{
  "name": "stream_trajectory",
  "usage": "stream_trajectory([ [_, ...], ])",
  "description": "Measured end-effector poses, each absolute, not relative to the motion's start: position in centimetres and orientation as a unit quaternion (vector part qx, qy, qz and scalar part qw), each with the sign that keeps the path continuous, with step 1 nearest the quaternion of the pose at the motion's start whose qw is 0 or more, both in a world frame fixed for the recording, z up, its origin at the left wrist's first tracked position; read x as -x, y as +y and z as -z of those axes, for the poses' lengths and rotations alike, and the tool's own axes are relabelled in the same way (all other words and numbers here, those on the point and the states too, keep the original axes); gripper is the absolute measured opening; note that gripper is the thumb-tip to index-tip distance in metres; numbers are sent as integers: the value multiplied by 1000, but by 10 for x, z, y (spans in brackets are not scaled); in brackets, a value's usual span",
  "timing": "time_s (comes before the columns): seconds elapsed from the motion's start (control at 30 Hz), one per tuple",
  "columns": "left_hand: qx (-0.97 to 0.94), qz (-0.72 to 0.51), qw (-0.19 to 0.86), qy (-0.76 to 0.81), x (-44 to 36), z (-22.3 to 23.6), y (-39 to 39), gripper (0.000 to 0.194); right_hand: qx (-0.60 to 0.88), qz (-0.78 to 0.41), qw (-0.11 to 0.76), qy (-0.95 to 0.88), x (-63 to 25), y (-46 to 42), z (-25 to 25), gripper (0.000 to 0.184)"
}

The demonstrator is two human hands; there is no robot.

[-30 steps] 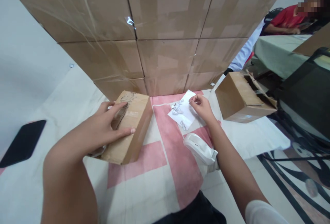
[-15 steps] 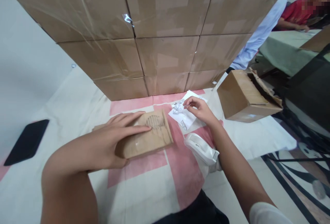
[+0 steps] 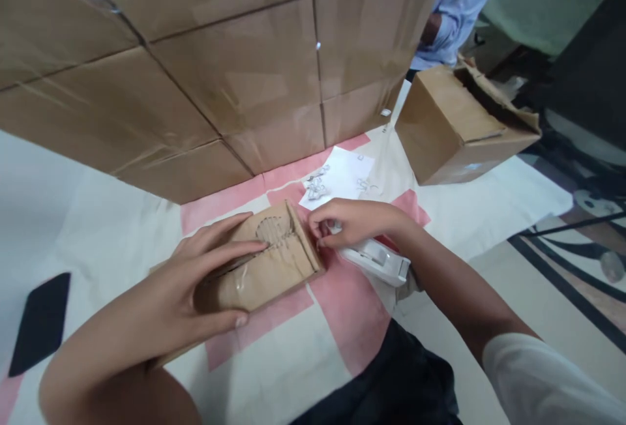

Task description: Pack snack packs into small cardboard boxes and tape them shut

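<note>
My left hand (image 3: 205, 268) spans a small cardboard box (image 3: 274, 272), with the fingers over its top and the thumb along the near side. A torn, ribbed oval patch shows on the box top. Close to the box's right end, my right hand (image 3: 342, 221) is closed in a pinch; whatever is between its fingertips is too small to make out. A white tape dispenser (image 3: 379, 263) lies just under and beside my right wrist. Behind that hand, white paper sheets (image 3: 345, 174) carry a cluster of small clear, curly pieces (image 3: 317, 187).
Stacked cardboard cartons (image 3: 235, 73) wrapped in clear film rise at the back. A larger cardboard box (image 3: 440, 128) with ragged flaps stands at right. A dark phone-like slab (image 3: 42, 321) lies at left. Beyond the stack, a person's blue sleeve (image 3: 452, 14) shows.
My right hand has moved from the paper sheets toward me and left, to the small box's right end. The left hand stays on the box. The view has shifted and tilted.
</note>
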State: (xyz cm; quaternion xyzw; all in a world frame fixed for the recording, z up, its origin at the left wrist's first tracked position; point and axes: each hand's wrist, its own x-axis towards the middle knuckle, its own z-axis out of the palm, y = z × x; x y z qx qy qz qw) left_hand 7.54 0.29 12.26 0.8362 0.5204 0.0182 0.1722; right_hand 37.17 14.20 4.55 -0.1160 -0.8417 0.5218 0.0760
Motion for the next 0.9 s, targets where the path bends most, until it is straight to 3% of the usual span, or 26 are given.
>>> stream_trajectory([
  [0.33,-830,6,181,528,-72,-118,4,62,76,-528,106,-839,-369,147,-30,14],
  [0.9,-833,15,186,522,-70,-118,7,69,82,-552,84,-825,-372,151,-33,12],
])
